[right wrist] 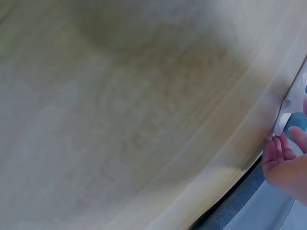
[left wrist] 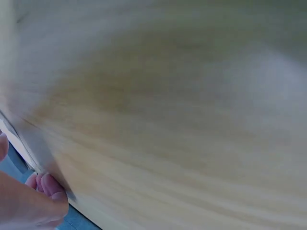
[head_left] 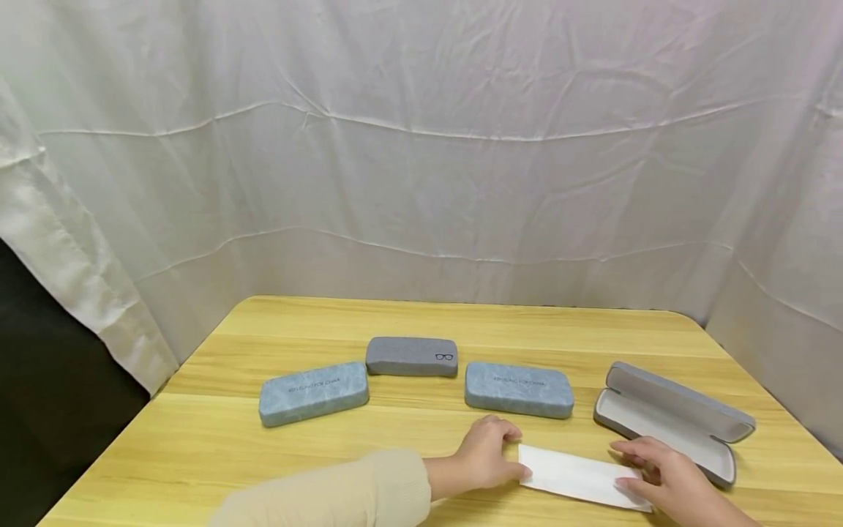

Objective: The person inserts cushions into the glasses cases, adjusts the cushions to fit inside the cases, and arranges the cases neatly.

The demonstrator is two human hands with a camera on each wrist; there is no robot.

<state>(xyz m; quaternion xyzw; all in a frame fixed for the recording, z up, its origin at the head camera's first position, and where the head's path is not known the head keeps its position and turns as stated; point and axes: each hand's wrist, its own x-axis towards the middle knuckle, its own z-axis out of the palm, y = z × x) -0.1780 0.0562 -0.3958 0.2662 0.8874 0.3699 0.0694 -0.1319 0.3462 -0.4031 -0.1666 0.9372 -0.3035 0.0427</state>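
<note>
A folded white cloth (head_left: 579, 474) lies as a long strip near the front of the table, between the two hands. My left hand (head_left: 487, 450) is at its left end, the thumb touching the edge and the bent fingers held apart near the upper corner. At the right end, my right hand (head_left: 678, 476) rests its thumb on the cloth, with its fingers spread over the upper edge. Just behind that hand stands an open grey glasses case (head_left: 648, 417) with a pale lining. Only part of the left hand (left wrist: 36, 201) and right hand (right wrist: 285, 163) shows in the wrist views.
A closed blue glasses case (head_left: 520, 391) sits behind the cloth. Another blue case (head_left: 315, 395) is at the left, and a closed grey case (head_left: 410, 357) with a glasses print lies between them, farther back. White curtains (head_left: 421, 183) hang around the wooden table (head_left: 165, 454).
</note>
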